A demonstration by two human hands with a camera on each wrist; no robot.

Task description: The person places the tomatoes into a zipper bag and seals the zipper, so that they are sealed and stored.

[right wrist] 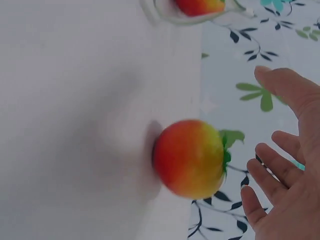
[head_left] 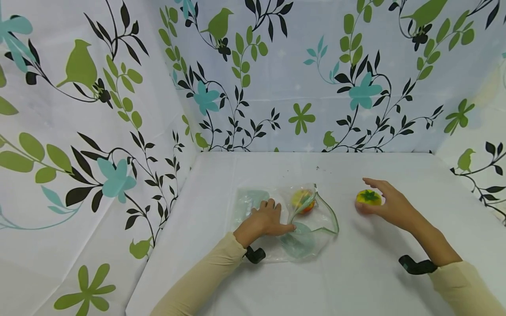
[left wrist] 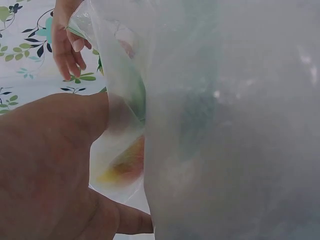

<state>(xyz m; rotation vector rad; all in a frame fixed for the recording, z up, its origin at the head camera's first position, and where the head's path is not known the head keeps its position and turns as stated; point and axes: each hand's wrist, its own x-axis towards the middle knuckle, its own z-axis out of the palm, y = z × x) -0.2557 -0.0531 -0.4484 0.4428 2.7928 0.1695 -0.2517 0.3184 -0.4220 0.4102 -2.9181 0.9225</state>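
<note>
A yellow-and-red toy-like tomato (head_left: 369, 197) with a green leafy top sits on the white table, right of a clear plastic zip bag (head_left: 253, 206). My right hand (head_left: 395, 206) is beside this tomato, thumb and fingers spread about it; the right wrist view shows a gap between the hand (right wrist: 285, 150) and the tomato (right wrist: 190, 159). My left hand (head_left: 266, 221) rests on the bag with its thumb stretched toward the green-edged mouth. Inside the bag lies a second tomato (head_left: 302, 201). In the left wrist view, bag film (left wrist: 235, 120) hides most of the left fingers.
The white table (head_left: 178, 263) runs back to a cloth (head_left: 269, 87) printed with leaves, birds and flowers. The same cloth hangs at the left and right sides. A dark band (head_left: 417, 265) is worn on the right wrist.
</note>
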